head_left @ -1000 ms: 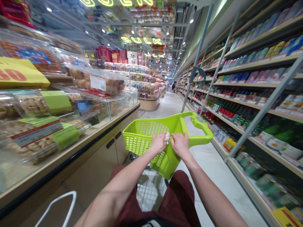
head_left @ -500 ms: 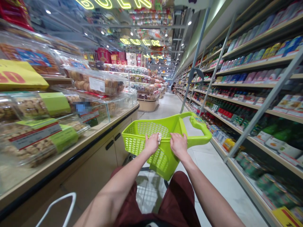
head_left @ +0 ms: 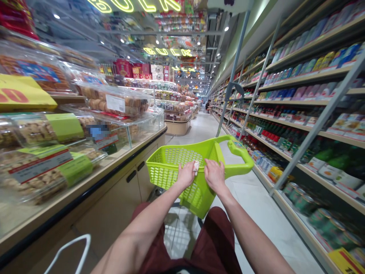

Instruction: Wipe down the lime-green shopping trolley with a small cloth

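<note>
Left hand (head_left: 186, 175) and right hand (head_left: 214, 176) — grip closed — on a lime basket (head_left: 173, 161); white scrap (head_left: 196, 166), perhaps paper, between.

Store shelves (head_left: 313, 132): bottles (head_left: 270, 131), cans (head_left: 302, 201). Wooden counter (head_left: 114, 198): clear plastic boxes (head_left: 114, 101) of baked snacks.

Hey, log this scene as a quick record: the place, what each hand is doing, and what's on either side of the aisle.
Place: supermarket aisle under a glowing yellow neon BULK sign
Left hand: on the rim of a lime-green plastic mesh shopping basket, pinching a small crumpled white scrap
Right hand: fingers curled over the same rim
View left: clear plastic bins of bulk snacks on a wood-toned counter
View right: metal-framed shelves of packaged goods
</note>
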The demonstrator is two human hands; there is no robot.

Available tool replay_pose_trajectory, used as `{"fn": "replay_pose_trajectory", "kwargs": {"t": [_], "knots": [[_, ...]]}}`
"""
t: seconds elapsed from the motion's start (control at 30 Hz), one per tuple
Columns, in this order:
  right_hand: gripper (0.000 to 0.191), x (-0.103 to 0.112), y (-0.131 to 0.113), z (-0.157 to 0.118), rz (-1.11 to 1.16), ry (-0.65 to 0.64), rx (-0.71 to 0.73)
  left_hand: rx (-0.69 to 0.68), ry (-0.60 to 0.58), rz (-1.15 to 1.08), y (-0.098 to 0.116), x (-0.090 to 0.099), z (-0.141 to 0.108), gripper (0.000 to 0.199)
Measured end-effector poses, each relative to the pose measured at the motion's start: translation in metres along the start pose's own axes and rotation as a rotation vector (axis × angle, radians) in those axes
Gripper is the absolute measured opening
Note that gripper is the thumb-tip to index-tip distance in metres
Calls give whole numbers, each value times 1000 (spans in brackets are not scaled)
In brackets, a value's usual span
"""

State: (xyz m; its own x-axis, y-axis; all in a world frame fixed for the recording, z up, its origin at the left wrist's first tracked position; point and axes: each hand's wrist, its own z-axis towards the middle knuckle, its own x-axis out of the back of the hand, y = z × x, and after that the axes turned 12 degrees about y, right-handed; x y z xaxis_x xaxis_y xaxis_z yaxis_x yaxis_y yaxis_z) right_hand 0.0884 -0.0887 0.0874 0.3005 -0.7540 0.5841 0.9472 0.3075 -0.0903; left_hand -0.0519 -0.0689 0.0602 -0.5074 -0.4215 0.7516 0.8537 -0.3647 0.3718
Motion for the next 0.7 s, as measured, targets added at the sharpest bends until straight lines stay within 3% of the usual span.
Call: {"fn": "replay_pose_trajectory", "kwargs": {"t": [0.1,0.33,0.47,0.7], "knots": [[39,-1,0,0,25,52,-4,23,4,-7,3,1,0,44],[42,1,0,-1,49,112,-7,-88,30,-105,34,-8,6,43],[43,0,3,-2,62,110,19,-96,18,-53,19,-7,4,44],[41,-1,3,-3,73,95,28,52,-14,43,-16,-1,4,46]]}}
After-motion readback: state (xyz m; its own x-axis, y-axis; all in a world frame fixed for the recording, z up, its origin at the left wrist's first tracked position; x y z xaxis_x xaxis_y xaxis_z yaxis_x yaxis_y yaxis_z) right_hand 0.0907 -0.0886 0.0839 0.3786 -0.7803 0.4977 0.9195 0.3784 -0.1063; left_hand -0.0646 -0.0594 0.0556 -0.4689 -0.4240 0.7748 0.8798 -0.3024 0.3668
